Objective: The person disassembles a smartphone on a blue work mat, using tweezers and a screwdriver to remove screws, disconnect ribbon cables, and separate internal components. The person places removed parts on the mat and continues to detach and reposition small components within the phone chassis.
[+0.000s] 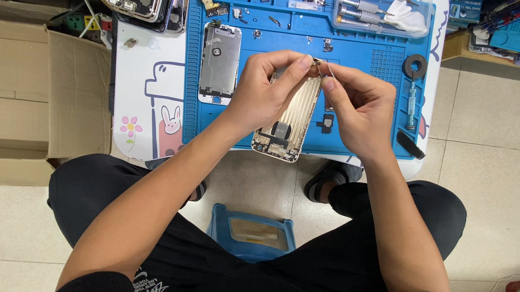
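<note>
We pinch a small metal part [317,64] between our left hand [264,92] and right hand [355,108], above the gold phone housing [288,120].

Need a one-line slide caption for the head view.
Left hand and right hand pinch a small metal part above an opened gold phone rear housing on a blue silicone repair mat.

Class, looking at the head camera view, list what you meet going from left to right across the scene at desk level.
Cardboard box → silver metal plate → left hand → right hand → black ring → tiled floor.
</note>
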